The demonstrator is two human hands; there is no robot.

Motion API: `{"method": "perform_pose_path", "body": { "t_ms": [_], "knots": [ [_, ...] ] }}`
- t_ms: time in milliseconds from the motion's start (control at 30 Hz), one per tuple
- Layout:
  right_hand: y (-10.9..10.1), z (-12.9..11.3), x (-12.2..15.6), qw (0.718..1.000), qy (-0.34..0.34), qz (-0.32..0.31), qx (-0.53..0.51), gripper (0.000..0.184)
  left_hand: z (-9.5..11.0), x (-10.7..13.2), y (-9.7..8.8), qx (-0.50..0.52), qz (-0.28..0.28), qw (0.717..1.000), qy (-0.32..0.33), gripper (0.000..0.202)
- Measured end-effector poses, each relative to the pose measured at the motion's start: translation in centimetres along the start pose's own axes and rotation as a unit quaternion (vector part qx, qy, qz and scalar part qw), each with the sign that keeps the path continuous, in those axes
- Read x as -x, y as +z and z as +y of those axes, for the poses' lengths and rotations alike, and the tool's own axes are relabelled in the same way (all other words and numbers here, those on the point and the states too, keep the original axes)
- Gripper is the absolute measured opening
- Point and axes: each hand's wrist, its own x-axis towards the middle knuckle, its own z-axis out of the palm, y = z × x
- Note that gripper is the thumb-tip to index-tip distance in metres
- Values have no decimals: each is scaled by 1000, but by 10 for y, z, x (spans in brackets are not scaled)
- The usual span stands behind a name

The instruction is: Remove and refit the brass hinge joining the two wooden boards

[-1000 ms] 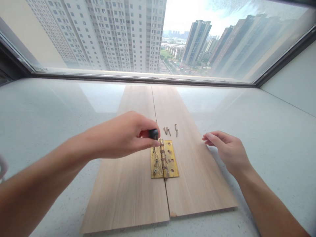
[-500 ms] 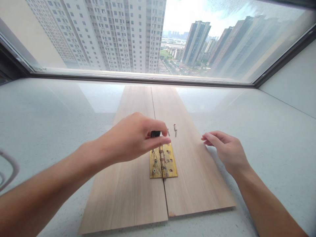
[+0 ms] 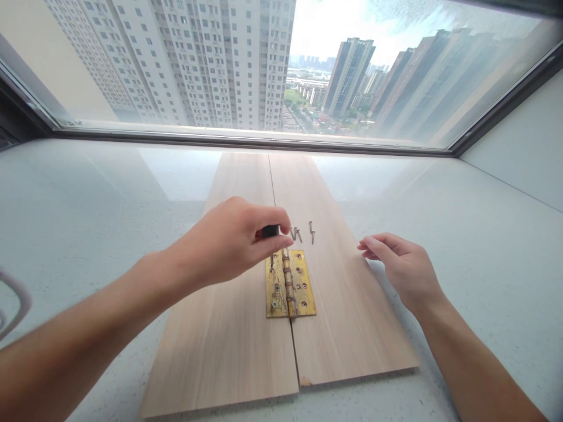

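Observation:
A screwdriver's black handle (image 3: pixel 270 231) is gripped in my left hand (image 3: pixel 237 237). Its thin shaft points down toward an upper hole in the left leaf of the brass hinge (image 3: pixel 288 287); I cannot tell if the tip touches. The worn hinge lies flat across the seam between two pale wooden boards. A screw head (image 3: pixel 274 304) shows in the left leaf's lowest hole. My right hand (image 3: pixel 402 264) rests at the edge of the right board (image 3: pixel 347 316), fingers curled together, with nothing visible in them.
Several loose screws (image 3: pixel 297 234) lie on the right board just beyond the hinge. The boards sit on a white speckled sill (image 3: pixel 88 199) below a dark-framed window (image 3: pixel 246 142). At the far left a pale cable (image 3: pixel 20 293) curves into view.
My left hand has shifted slightly left and up with the screwdriver, uncovering more of the hinge's top and the loose screws. My right hand is still.

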Motion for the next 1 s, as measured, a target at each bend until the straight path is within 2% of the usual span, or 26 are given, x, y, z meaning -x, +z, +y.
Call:
{"method": "perform_pose_path", "body": {
  "t_ms": [133, 200, 333, 433, 500, 700, 767, 900, 933, 1000],
  "knots": [
    [0, 2, -1, 1000, -1, -1, 6, 26, -2, 5, -11, 17, -81, 996, 27, 21],
    [0, 2, -1, 1000, -3, -4, 4, 26, -5, 6, -16, -8, -92, 995, 27, 22],
    [-1, 1, 0, 1000, -6, -2, 3, 25, -6, 2, -13, -98, -29, 995, 10, 38],
    [0, 0, 0, 1000, -7, -3, 5, 25, -2, 0, -5, -86, 0, 996, 24, 24],
    [0, 0, 1, 1000, -9, -3, 6, 26, 1, 1, -3, -60, 4, 998, 25, 23],
    [0, 3, -1, 1000, -19, -3, 16, 26, 1, 10, -16, -4, -107, 994, 31, 18],
    [0, 2, 0, 999, -26, 1, 29, 25, -1, 9, -18, -38, -91, 995, 19, 21],
    [9, -17, 17, 992, -71, -7, 106, 22, 0, 3, -12, -136, -1, 990, -35, 52],
    [15, -25, 23, 987, -97, -21, 126, 21, 1, 2, -10, -151, 11, 987, -47, 56],
    [30, -42, 36, 966, -185, -94, 155, 18, 2, 2, -7, -169, 26, 983, -69, 60]
  ]
}}
